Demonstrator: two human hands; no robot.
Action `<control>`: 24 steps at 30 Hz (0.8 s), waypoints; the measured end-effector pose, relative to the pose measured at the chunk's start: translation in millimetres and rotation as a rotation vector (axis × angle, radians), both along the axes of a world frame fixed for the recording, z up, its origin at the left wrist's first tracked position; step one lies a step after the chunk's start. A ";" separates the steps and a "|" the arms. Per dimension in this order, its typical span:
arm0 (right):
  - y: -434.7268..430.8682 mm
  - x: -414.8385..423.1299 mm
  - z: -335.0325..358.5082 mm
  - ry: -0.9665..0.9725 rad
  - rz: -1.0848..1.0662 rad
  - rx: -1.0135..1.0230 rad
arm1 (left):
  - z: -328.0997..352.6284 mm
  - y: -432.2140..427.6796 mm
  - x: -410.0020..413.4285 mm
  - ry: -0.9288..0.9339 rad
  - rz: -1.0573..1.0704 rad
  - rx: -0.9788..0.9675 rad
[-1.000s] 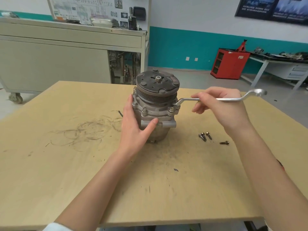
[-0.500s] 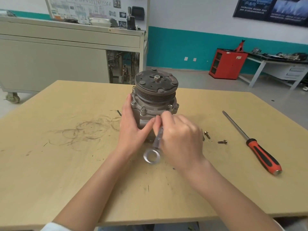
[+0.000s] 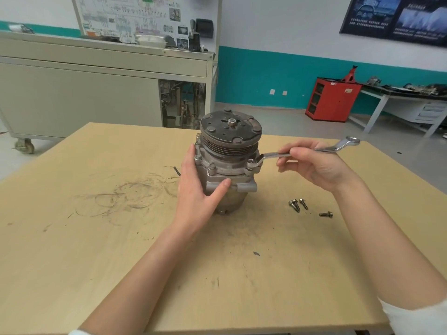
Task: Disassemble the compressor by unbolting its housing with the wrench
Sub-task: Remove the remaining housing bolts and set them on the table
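surroundings: three loose bolts (image 3: 295, 205) lie on the worktop (image 3: 96, 250), right of the compressor (image 3: 229, 165) and apart from it; dark circular scuffs (image 3: 128, 197) to its left
in the way: left hand (image 3: 200, 187) covers compressor's left-front side; right hand (image 3: 316, 163) hides the wrench (image 3: 273, 155) mid-shaft
containers: red cabinet (image 3: 336, 100) at far wall, open shelves, contents too small to tell; grey wheeled cabinet (image 3: 72, 100) back left, clutter on top, can't make out
compressor: mid worktop, upright, clutch plate up, long axis vertical
wrench: ring type; near ring sits over a flange bolt (image 3: 251, 161) at compressor's right; shaft about level, points right, away from compressor; free ring end raised at far right
left hand: wraps the housing, thumb across front, fingers round the left side
right hand: fingers curled round wrench shaft
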State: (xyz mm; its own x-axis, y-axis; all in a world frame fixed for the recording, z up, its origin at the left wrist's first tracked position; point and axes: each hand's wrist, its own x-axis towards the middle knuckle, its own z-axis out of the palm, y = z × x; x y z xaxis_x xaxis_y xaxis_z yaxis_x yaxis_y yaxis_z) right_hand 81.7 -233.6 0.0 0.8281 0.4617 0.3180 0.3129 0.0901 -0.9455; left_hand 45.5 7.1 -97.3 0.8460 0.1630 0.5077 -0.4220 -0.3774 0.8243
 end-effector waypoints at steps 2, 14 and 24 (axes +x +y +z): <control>2.7 -7.9 8.8 -0.024 -0.065 0.038 | 0.7 0.3 -0.4 -0.003 0.003 0.007; 85.4 -96.7 -4.7 -1.012 -0.845 -0.631 | 0.1 -0.5 -0.2 -0.024 0.009 0.012; 56.2 -83.6 -48.5 -0.912 -0.702 -0.341 | 0.2 0.0 0.2 -0.026 0.008 0.013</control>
